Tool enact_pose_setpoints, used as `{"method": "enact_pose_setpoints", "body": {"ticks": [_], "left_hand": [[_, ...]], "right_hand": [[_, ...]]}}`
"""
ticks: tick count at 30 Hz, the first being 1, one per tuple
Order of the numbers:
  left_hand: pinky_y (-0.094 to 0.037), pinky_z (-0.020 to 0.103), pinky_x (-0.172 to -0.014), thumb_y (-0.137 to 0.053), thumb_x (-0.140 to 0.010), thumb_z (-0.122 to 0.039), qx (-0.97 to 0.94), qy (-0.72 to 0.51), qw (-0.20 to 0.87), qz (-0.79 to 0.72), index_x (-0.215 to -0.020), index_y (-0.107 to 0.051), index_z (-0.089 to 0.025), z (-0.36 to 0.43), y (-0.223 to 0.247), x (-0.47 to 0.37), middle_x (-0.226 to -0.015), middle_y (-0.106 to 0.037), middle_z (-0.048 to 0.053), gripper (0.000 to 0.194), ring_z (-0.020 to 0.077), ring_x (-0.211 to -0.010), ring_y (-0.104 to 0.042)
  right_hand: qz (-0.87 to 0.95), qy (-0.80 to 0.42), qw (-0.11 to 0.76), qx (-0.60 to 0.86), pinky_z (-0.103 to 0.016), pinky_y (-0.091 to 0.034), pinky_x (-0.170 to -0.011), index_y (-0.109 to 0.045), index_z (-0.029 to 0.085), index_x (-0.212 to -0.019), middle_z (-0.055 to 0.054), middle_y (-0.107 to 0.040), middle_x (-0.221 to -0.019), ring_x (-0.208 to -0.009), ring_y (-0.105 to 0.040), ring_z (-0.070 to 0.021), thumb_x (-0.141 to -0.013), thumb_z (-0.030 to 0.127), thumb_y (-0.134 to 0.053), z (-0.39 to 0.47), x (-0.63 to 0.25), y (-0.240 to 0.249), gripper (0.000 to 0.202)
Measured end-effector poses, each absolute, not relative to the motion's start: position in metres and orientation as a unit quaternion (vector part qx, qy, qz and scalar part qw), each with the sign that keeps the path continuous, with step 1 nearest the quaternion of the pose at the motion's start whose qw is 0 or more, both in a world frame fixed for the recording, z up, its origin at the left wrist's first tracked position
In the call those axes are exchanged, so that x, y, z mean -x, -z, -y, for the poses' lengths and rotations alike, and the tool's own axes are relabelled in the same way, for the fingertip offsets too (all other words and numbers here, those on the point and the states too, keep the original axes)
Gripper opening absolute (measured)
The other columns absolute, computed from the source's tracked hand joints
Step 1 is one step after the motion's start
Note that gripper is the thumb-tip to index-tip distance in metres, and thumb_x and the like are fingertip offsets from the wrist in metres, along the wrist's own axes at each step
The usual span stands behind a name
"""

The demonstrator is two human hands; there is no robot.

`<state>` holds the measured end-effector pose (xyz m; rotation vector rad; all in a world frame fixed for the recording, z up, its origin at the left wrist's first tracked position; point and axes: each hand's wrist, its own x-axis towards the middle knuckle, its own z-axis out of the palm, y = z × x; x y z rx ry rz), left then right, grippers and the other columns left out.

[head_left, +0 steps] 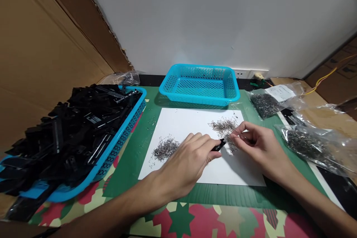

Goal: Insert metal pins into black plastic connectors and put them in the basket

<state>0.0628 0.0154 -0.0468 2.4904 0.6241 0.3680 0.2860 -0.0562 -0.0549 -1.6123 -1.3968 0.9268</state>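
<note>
Black plastic part [219, 145], small, narrow, notched at its exposed end; mostly hidden in left hand [192, 156], tip angled up toward right hand [245, 139], held above white sheet [212, 173]. Small bent wire pieces [224, 124], thin, shiny, loose, tangled in piles on the sheet.

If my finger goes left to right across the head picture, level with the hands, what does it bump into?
Blue basket heaped with black parts, left pile of metal bits, left hand, small black piece, right hand, nearer clear bag.
</note>
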Motion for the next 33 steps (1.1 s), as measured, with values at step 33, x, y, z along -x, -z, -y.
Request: {"method": "enact_pose_setpoints", "body": {"ticks": [33], "left_hand": [[-0.039, 0.034, -0.077, -0.042, -0.111, -0.035, -0.954, -0.134, 0.207, -0.169, -0.122, -0.065, -0.012, -0.012, 0.05, -0.066, -0.089, -0.067, 0.005, 0.034, 0.0208, -0.084, -0.058]], "right_hand": [[0.592, -0.309, 0.327, 0.668, -0.029, -0.046, -0.06, -0.064, 0.02, -0.083, -0.005, -0.074, -0.075, -0.066, -0.067, -0.0198, -0.089, 0.029, -0.061, 0.057, -0.279, 0.069, 0.012]]}}
